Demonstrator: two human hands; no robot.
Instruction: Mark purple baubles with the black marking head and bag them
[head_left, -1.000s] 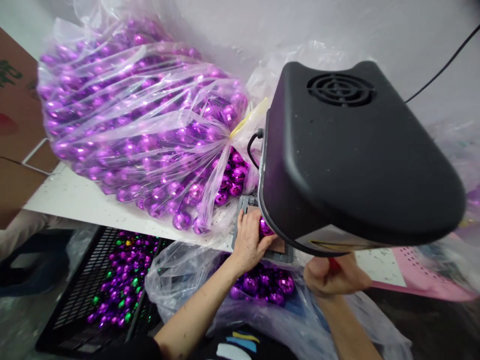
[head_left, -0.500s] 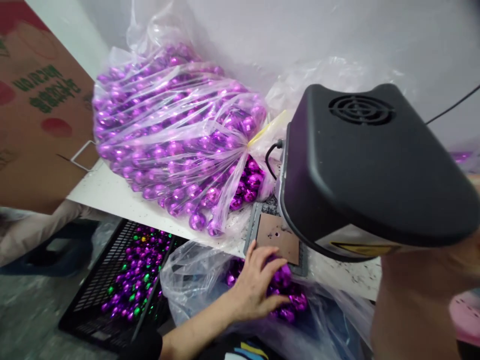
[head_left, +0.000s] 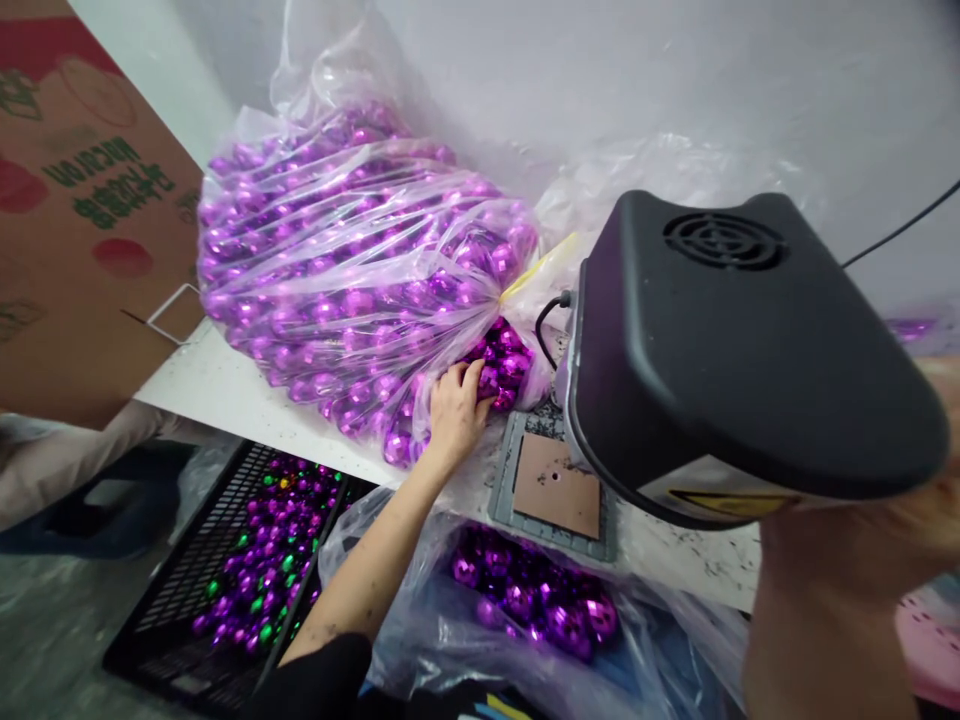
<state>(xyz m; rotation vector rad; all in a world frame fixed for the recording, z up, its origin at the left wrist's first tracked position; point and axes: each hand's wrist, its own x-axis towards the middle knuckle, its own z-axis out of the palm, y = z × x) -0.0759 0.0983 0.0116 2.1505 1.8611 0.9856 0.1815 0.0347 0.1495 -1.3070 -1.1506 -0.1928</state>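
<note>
My left hand (head_left: 456, 412) is at the mouth of a big clear bag (head_left: 330, 270) full of shiny purple balls, its fingers curled against the loose purple balls (head_left: 506, 360) at the opening. My right hand (head_left: 919, 500) is at the right edge, mostly behind the black machine head (head_left: 750, 340); its fingers are hidden. Below the machine, a brown square plate (head_left: 556, 485) with a small hole lies on a grey base (head_left: 502, 490). More purple balls (head_left: 532, 600) lie in an open clear bag at the table's front edge.
A black crate (head_left: 157, 620) with small purple and green balls stands below the table at left. A printed cardboard box (head_left: 97, 230) is at the far left. Dark specks litter the white table (head_left: 247, 390). Someone's sleeve (head_left: 82, 460) shows below the box.
My left hand has moved up and left, from over the balls in the lower bag to those at the big bag's mouth. The view has shifted slightly.
</note>
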